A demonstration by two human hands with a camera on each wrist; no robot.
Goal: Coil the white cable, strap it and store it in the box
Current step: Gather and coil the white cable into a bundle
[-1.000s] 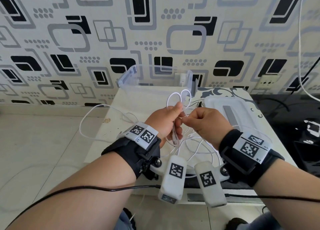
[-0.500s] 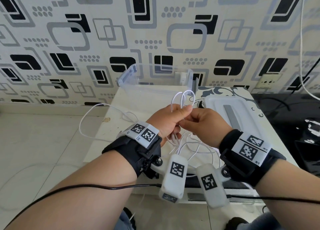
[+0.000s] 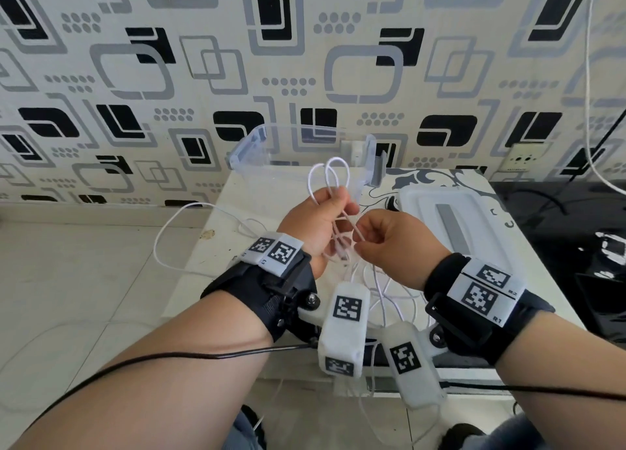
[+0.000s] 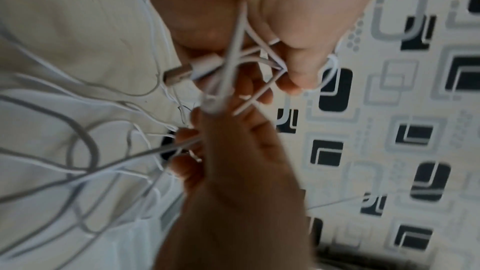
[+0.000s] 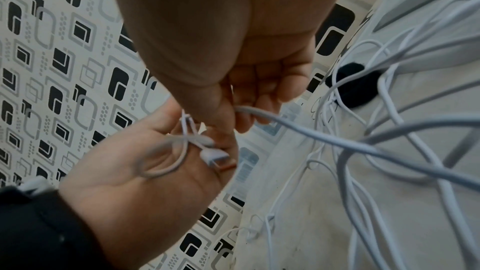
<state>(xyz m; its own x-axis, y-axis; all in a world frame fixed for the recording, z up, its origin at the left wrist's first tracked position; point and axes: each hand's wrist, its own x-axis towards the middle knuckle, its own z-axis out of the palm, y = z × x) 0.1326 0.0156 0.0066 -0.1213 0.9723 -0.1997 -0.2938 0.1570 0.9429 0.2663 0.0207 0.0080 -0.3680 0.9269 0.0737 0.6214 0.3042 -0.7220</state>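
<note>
- Presently, the left hand (image 3: 313,224) grips the white cable (image 3: 333,178) between thumb and curled fingers; two small loops stand up above the fist.
- USB plug (image 4: 179,73) of the cable lies in the left palm, pointing toward the wrist.
- Right hand (image 3: 401,243) pinches one strand of the cable just beside the left hand, fingers curled.
- Remaining cable hangs from both hands and lies in loose, tangled turns on the table (image 3: 216,246), one loop overhanging its left edge.
- Clear box (image 3: 244,148) stands open at the far table edge, beyond the hands.
- White lid (image 3: 474,212) lies flat to the right of the box.
</note>
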